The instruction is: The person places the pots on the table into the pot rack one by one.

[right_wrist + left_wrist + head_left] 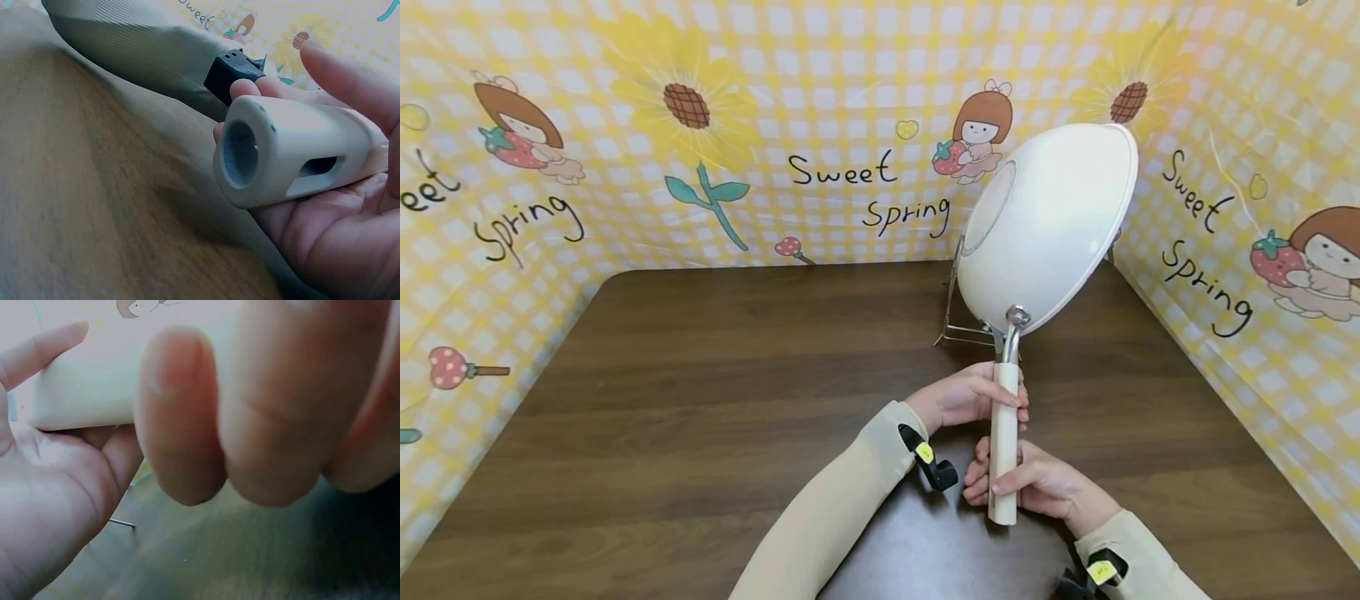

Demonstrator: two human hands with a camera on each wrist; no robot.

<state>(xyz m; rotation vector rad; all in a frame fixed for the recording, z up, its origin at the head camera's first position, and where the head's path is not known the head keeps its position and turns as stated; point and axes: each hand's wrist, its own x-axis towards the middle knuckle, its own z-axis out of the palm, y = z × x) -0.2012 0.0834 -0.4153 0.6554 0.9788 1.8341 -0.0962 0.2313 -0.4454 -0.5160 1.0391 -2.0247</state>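
Note:
A white wok (1052, 217) is tilted up on its side, its rounded outside facing me. Its cream handle (1003, 442) points down toward me from a metal neck (1013, 329). High on the handle, my left hand (973, 396) grips it from the left. Lower down, the right hand (1045, 483) holds the handle near its end, thumb across the front. In the right wrist view, the handle's hollow end (240, 153) and side slot show clearly. Blurred right-hand fingers (181, 412) fill much of the left wrist view. The wok's inside is hidden.
A thin wire rack (958, 325) stands behind the wok, mostly covered by it. The dark wooden table (715, 400) is bounded by yellow checked cloth (827, 92) at the back and both sides. Black wrist cameras (936, 471) sit on both sleeves.

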